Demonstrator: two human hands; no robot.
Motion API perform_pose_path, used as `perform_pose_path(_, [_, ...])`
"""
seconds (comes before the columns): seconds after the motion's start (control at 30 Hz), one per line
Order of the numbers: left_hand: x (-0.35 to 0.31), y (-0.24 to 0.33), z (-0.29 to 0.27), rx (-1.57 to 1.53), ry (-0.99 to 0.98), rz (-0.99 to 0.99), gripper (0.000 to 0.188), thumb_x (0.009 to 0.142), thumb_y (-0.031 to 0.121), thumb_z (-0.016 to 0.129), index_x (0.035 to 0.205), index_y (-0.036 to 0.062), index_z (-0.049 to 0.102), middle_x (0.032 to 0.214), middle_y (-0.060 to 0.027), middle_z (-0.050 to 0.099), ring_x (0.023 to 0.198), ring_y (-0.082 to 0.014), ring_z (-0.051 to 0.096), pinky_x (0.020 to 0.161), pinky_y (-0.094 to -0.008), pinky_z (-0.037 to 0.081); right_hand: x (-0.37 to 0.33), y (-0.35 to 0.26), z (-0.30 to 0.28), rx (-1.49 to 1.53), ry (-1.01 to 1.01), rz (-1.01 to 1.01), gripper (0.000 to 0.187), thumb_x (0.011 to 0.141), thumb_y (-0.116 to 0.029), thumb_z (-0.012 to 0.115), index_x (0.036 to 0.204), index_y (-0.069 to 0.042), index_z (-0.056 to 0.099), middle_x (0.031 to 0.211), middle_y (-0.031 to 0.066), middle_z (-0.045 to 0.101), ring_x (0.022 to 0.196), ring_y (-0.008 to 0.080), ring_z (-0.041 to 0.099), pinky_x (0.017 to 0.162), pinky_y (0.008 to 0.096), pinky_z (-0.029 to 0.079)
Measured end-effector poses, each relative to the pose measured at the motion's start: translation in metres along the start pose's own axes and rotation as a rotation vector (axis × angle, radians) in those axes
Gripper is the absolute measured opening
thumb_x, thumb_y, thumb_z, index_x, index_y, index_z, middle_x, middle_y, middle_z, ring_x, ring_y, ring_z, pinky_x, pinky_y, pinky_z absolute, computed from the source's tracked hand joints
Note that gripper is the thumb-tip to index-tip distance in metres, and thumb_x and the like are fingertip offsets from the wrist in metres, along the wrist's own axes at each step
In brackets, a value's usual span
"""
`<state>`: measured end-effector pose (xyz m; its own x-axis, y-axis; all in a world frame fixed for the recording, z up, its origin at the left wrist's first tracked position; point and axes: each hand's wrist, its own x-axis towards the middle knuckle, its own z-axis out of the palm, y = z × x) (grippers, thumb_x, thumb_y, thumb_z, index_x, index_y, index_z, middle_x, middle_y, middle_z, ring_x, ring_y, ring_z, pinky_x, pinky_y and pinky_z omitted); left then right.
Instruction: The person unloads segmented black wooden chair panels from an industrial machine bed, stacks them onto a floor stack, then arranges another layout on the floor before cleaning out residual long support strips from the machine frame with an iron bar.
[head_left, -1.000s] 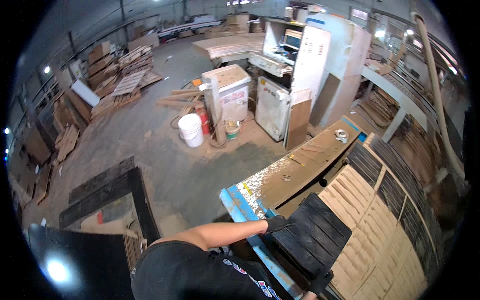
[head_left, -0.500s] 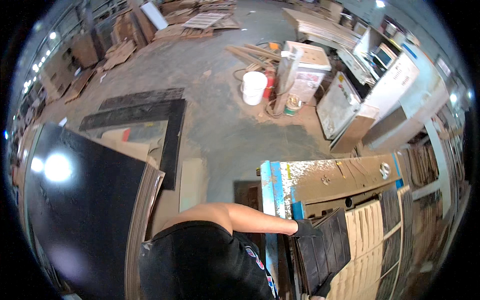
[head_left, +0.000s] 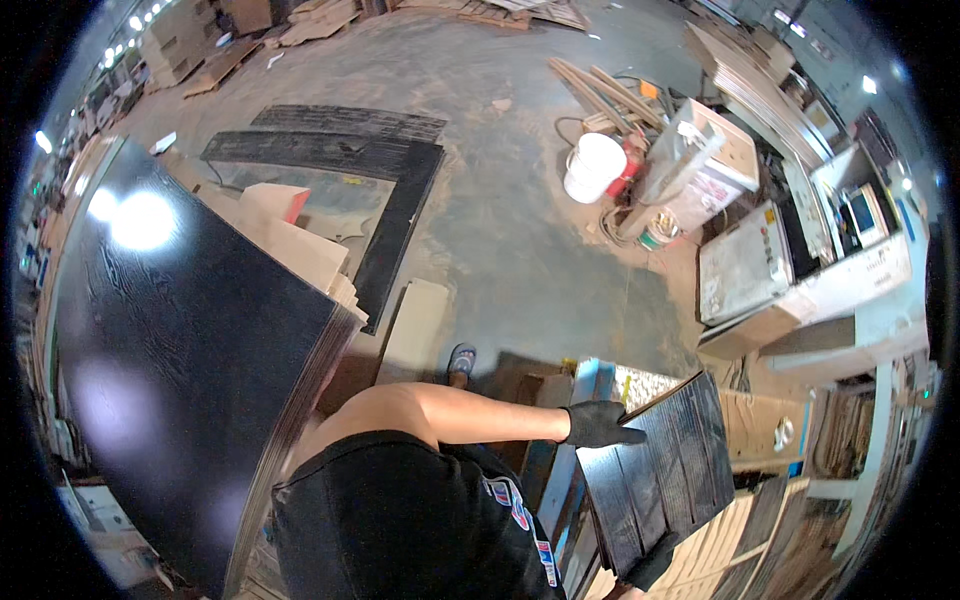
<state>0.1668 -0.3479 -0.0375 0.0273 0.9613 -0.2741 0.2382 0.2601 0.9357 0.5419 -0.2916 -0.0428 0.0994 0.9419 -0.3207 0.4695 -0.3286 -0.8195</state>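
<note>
Holding a stack of black grooved panels (head_left: 672, 468) between 2 gloved hands, over the near-left part of the blue-edged tabletop (head_left: 752, 420). Closing the left hand (head_left: 600, 425) on the far-left edge, laying a finger across the upper face, and clasping the near-right edge close to the near corner with the right hand (head_left: 652, 563). Hiding the undersides, so not telling how deep the fingers are reaching, nor whether the stack is resting on anything below. Lying near the right hand, pale grooved panels (head_left: 715, 562); standing off to the left, a glossy black board (head_left: 200, 350) on top of a pile. Looking stiff and flat, and probably weighing a fair amount as several layers together. Likely being slippery face against face, with a risk of layers shearing apart under tilt, and perhaps chipping at the corners. Best gripping by 2 opposite edges, squeezing all layers at once and supporting from beneath.
</note>
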Motion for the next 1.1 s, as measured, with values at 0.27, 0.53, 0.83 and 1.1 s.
perform_pose_path(0.27, [0.003, -0.023, -0.163, -0.119, 0.301, -0.045, 0.075, 0.076, 0.068, 0.052, 0.086, -0.0064, 0.056, 0.079, -0.0225, 0.059, 0.076, -0.0305, 0.058, 0.072, -0.0399, 0.046, 0.046, -0.141, 0.152, -0.221, -0.207, -0.316, 0.054, 0.093, -0.041, 0.042, 0.123, 0.004, 0.049, 0.124, 0.0142, 0.051, 0.107, 0.0284, 0.049, 0.094, 0.0375, 0.038])
perform_pose_path(0.53, [-0.007, -0.065, -0.302, -0.272, 0.430, -0.161, 0.080, 0.075, 0.068, 0.055, 0.100, -0.0073, 0.049, 0.086, -0.0214, 0.058, 0.079, -0.0263, 0.057, 0.071, -0.0364, 0.045, 0.079, -0.267, 0.318, 0.058, -0.419, -0.153, 0.047, 0.095, -0.033, 0.044, 0.124, 0.003, 0.049, 0.124, 0.0096, 0.051, 0.109, 0.0216, 0.048, 0.098, 0.0347, 0.035])
perform_pose_path(0.83, [0.037, -0.145, -0.439, -0.473, 0.754, -0.236, 0.063, 0.083, 0.054, 0.055, 0.111, -0.0028, 0.055, 0.093, -0.0136, 0.060, 0.087, -0.0209, 0.055, 0.075, -0.0311, 0.043, 0.167, -0.396, 0.544, -0.161, -0.742, -0.249, 0.055, 0.092, -0.041, 0.050, 0.127, 0.001, 0.048, 0.125, 0.0078, 0.052, 0.110, 0.0177, 0.048, 0.095, 0.0289, 0.035])
perform_pose_path(1.1, [0.074, -0.298, -0.557, -0.684, 1.096, -0.068, 0.048, 0.089, 0.042, 0.052, 0.114, 0.0015, 0.057, 0.098, -0.0156, 0.063, 0.084, -0.0229, 0.060, 0.075, -0.0344, 0.049, 0.263, -0.466, 0.860, -0.254, -1.154, -0.002, 0.034, 0.087, -0.037, 0.059, 0.104, -0.008, 0.062, 0.090, 0.0000, 0.062, 0.076, 0.0155, 0.058, 0.066, 0.0288, 0.050])
